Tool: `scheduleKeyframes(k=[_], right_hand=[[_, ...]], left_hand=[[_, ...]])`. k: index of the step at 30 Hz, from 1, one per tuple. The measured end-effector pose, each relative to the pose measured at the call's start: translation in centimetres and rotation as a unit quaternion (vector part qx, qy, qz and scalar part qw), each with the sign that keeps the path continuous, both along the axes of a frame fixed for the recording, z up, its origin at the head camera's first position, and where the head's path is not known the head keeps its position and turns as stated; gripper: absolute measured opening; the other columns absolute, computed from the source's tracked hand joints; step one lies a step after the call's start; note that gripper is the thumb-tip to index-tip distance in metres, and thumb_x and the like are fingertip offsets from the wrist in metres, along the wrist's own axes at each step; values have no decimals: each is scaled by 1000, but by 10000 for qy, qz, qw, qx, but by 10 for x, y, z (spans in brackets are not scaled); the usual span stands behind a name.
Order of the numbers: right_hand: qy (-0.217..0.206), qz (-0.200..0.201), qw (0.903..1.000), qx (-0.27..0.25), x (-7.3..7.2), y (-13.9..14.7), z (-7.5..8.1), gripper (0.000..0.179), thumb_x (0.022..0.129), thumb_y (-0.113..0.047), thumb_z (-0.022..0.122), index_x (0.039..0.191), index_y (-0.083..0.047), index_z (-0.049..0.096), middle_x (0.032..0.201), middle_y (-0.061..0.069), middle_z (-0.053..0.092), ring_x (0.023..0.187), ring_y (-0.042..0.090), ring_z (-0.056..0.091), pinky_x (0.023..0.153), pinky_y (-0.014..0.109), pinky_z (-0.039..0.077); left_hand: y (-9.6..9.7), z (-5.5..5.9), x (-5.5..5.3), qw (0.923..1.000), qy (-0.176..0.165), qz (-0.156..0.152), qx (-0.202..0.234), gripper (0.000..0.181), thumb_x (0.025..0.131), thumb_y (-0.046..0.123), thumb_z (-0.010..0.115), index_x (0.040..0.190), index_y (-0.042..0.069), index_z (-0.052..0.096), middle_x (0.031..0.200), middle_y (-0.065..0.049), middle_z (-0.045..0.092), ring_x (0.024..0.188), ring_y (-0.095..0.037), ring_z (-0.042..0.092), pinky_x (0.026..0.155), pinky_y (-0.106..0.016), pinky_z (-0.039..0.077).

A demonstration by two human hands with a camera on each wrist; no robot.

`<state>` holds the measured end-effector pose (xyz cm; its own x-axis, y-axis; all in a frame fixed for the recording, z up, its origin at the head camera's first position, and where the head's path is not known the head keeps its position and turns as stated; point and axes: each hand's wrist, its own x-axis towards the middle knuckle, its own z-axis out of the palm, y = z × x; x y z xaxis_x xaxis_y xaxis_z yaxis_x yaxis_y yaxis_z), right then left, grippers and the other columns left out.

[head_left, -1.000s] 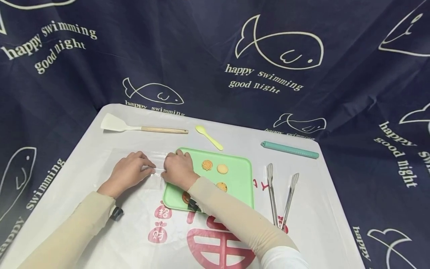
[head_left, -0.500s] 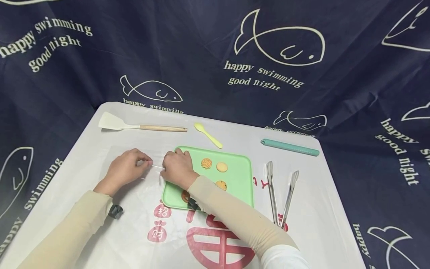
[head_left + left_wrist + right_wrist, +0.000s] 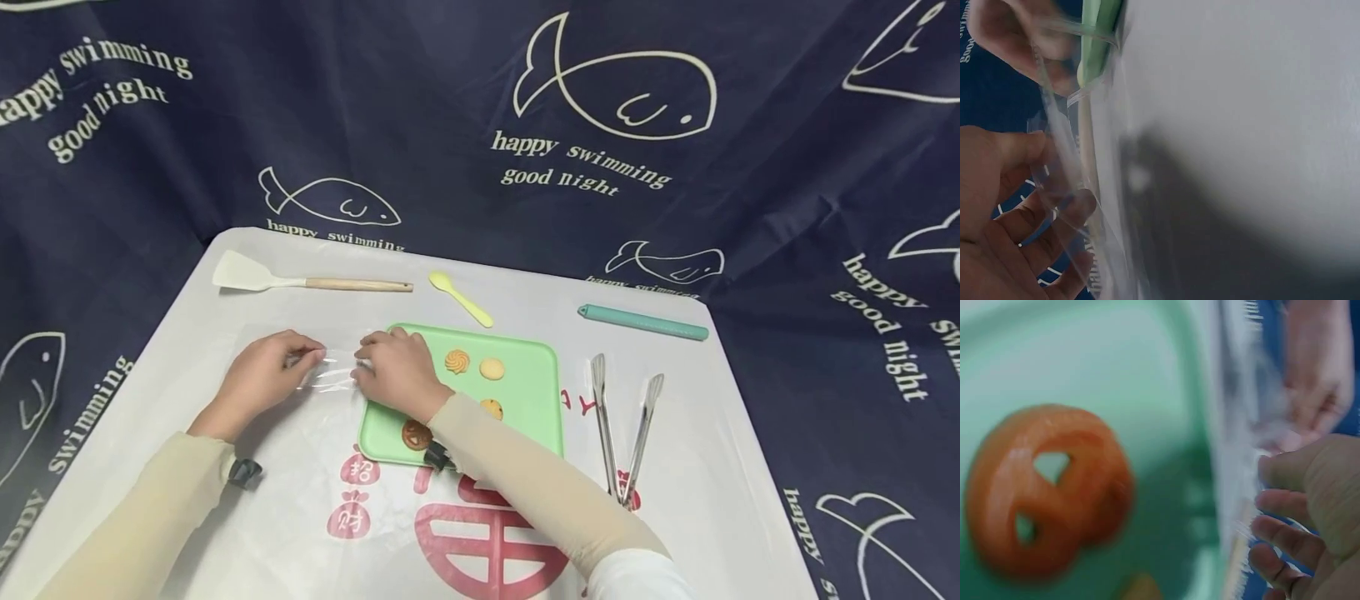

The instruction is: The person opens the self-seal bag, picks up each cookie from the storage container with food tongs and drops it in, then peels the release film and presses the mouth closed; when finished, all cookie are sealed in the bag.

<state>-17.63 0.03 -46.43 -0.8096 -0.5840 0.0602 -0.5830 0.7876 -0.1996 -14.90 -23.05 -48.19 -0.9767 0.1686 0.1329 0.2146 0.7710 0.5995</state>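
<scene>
A clear plastic bag (image 3: 337, 371) stretches between the two hands at the left of the green tray (image 3: 525, 442). My left hand (image 3: 266, 375) pinches its left part; in the left wrist view the thumb lies against the film, with fingers showing through it. My right hand (image 3: 401, 371) is over the tray's left edge, thumb and fingers spread at the bag's other side. On the tray lie a swirl cookie (image 3: 457, 361), a plain round cookie (image 3: 492, 369), a speckled cookie (image 3: 492, 408) partly behind the right sleeve, and a brown pretzel-shaped cookie (image 3: 1050, 494).
A white spatula (image 3: 247, 273) with a wooden handle and a yellow spoon (image 3: 461, 300) lie along the back. At the right are a teal stick (image 3: 643, 322) and metal tongs (image 3: 606, 425), spread apart. A dark printed curtain (image 3: 450, 100) hangs behind the white table (image 3: 285, 533).
The left hand has drawn left and slightly away from the right hand. The right hand's fingers have spread from the bag's edge, and more film shows between the hands.
</scene>
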Motion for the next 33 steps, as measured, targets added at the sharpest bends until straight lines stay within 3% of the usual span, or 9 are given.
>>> scheduleKeyframes(k=[4, 8, 10, 13, 17, 21, 26, 29, 33], right_hand=[[-210, -279, 9890, -1437, 10, 56, 22, 31, 98, -34, 67, 121, -15, 75, 134, 3, 64, 124, 22, 56, 104, 41, 42], [-273, -1173, 9583, -2592, 32, 153, 31, 34, 95, -25, 74, 123, -5, 71, 132, 12, 64, 120, 32, 58, 104, 46, 42], [-85, -1856, 9459, -2660, 49, 206, 26, 42, 93, -23, 77, 128, -2, 67, 133, 16, 61, 116, 37, 58, 100, 51, 43], [71, -2899, 9314, -2201, 78, 274, 13, 64, 91, -26, 79, 141, 4, 54, 140, 28, 50, 120, 49, 49, 95, 60, 42], [-505, -3698, 9163, -1449, 110, 325, -4, 99, 89, -43, 79, 154, 9, 27, 146, 39, 30, 129, 57, 32, 96, 68, 37], [-1038, -3590, 9203, -1155, 127, 336, -15, 106, 92, -48, 74, 153, 16, 15, 141, 43, 32, 121, 55, 44, 95, 67, 43], [-1386, -3213, 9300, -1124, 137, 342, -10, 94, 97, -33, 70, 151, 20, 15, 131, 42, 42, 106, 46, 58, 90, 63, 48], [-1755, -2981, 9335, -949, 136, 349, -3, 95, 95, -28, 71, 151, 21, 10, 129, 44, 41, 106, 47, 57, 88, 62, 49], [-2061, -2743, 9376, -566, 132, 358, 4, 102, 89, -26, 73, 150, 22, 7, 134, 49, 35, 118, 60, 46, 93, 67, 44]], left_hand=[[-4, 1, 6, 9989, 128, 10, 462, 20, 102, 23, 66, 107, 6, 76, 105, -7, 71, 97, -31, 64, 86, -55, 49], [-8, 3, 12, 9961, 162, 63, 869, 21, 101, 26, 68, 108, 9, 76, 106, -2, 70, 100, -24, 61, 90, -52, 45], [-10, 4, 14, 9950, 103, 60, 996, 22, 100, 29, 68, 109, 10, 76, 108, 0, 70, 99, -19, 59, 89, -49, 43], [-14, 7, 16, 9937, 99, 59, 1118, 22, 100, 29, 68, 111, 12, 76, 111, 2, 70, 102, -11, 57, 89, -43, 41], [-24, 12, 19, 9920, 232, 183, 1226, 20, 100, 26, 69, 111, 11, 76, 111, 1, 69, 106, 0, 55, 93, -26, 41], [-25, 14, 22, 9899, 293, 141, 1380, 18, 100, 21, 69, 111, 9, 75, 110, -1, 69, 107, 6, 54, 93, -10, 38], [-9, 11, 17, 9882, 261, -224, 1495, 18, 100, 17, 68, 114, 6, 74, 113, -4, 69, 109, 6, 54, 94, -13, 40], [0, 9, 16, 9895, 128, -276, 1412, 19, 100, 19, 68, 113, 8, 75, 113, -2, 69, 109, 1, 55, 96, -25, 42], [9, 6, 14, 9915, 93, -322, 1258, 17, 99, 19, 70, 111, 8, 75, 113, -3, 68, 111, -15, 57, 93, -46, 41]])
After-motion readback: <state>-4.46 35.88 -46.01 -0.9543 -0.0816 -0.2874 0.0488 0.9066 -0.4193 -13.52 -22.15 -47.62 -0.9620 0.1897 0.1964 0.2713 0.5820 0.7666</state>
